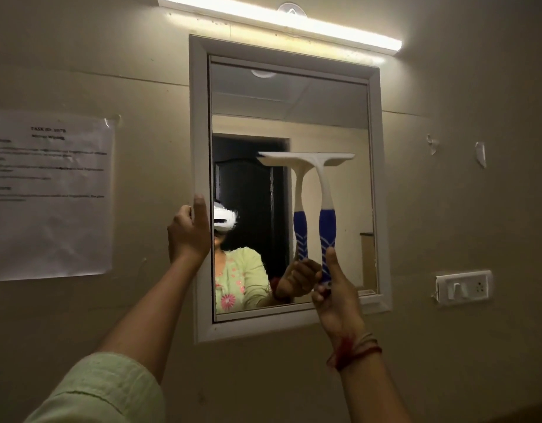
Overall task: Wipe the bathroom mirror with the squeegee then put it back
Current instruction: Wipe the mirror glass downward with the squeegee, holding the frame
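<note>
A white-framed bathroom mirror [337, 123] hangs on the beige wall. A squeegee [323, 190] with a white blade and a blue-and-white handle stands upright against the glass, its blade level at about mid-height of the mirror. My right hand [337, 297] is shut on the bottom of its handle. My left hand [189, 228] presses flat on the mirror's left frame [199, 141], thumb on the inner edge. The glass reflects the squeegee, my hand and a person in a light green top.
A tube light [279, 21] runs above the mirror. A printed paper sheet [50, 193] is taped to the wall on the left. A white switch and socket plate [463, 287] sits on the wall right of the mirror's lower corner.
</note>
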{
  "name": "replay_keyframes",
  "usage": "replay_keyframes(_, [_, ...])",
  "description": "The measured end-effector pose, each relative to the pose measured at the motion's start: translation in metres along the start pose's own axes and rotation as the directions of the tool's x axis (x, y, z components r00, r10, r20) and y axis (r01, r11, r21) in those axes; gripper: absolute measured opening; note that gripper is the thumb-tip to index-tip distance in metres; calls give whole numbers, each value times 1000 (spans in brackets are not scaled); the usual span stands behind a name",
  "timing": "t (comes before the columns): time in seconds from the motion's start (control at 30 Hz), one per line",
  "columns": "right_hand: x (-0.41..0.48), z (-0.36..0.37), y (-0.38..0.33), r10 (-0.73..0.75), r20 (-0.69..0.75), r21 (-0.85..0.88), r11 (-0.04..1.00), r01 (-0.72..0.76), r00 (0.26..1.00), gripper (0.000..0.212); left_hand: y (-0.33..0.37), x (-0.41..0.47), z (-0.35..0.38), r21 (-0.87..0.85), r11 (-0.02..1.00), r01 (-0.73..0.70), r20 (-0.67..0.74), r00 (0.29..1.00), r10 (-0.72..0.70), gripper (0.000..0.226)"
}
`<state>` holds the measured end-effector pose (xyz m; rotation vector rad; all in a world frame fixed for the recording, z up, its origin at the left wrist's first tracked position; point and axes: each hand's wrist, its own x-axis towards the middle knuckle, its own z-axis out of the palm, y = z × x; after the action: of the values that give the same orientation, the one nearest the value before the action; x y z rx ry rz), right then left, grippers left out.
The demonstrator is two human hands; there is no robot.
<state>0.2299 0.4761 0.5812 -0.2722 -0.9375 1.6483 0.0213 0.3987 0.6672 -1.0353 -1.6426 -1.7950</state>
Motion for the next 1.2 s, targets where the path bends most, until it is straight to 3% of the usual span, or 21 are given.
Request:
replay_keyframes(0.27, [-19,-40,46,163,30,122,979,-165,986,52,-2,1,1,-9,1000,-5,0,1000,5,50])
replay_keyframes(0.37, [-17,-27,27,112,26,97,989,-114,993,51,-2,1,1,-2,1000,-3,5,1000,3,49])
replay_keyframes(0.47, [-10,-7,4,26,-72,21,999,-24,997,39,0,0,0,-7,1000,14,12,1000,-14,49])
replay_keyframes(0.57, [-8,-1,6,-13,-115,-36,999,8,993,45,0,0,0,-4,1000,14,15,1000,-14,49])
replay_keyframes(0.7, [-16,-18,27,-6,-103,-66,998,-1,995,59,-2,1,1,-6,1000,5,1,1000,-5,49])
replay_keyframes(0.93, [-43,-47,58,84,-210,-90,990,-105,974,46,-4,4,3,26,1000,-5,-30,1000,6,51])
replay_keyframes(1.2, [-27,-31,25,27,-89,-109,993,-37,996,38,-3,4,4,44,998,40,-25,999,-39,51])
